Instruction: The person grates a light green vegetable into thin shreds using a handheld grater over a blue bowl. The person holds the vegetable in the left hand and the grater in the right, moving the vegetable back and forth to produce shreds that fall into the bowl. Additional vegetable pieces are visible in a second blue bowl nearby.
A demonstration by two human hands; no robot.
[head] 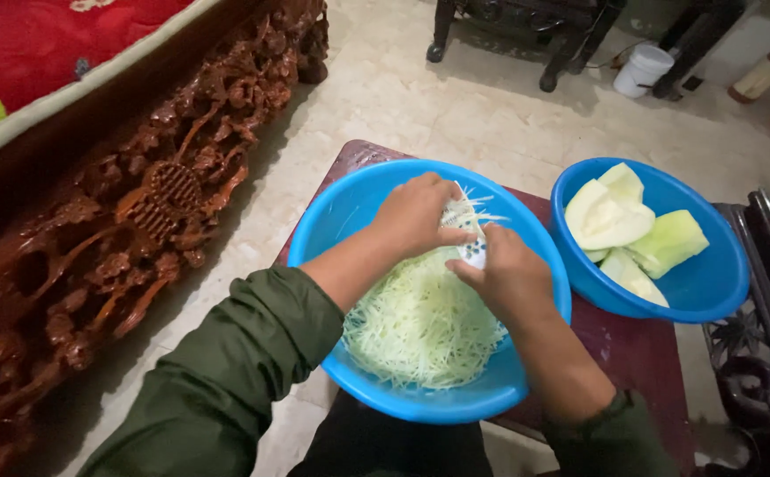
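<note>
Both hands over a large blue bowl (350, 208) heaped with pale green shreds (420, 322). Left hand (416, 215) curled tight on a small white grater (471, 240), mostly covered by the fingers. Right hand (510, 276) pressed against the grater from below, fingers closed; whether anything sits inside that grip, impossible to tell. Just beside, to the right, a smaller blue bowl (712, 283) with peeled pale green fruit chunks (619, 225). Both bowls on a dark red table (632, 344), partly hidden beneath them. Carved wooden furniture (138, 212) along the left. White bucket (643, 69) far off on the tiled floor (456, 106).
</note>
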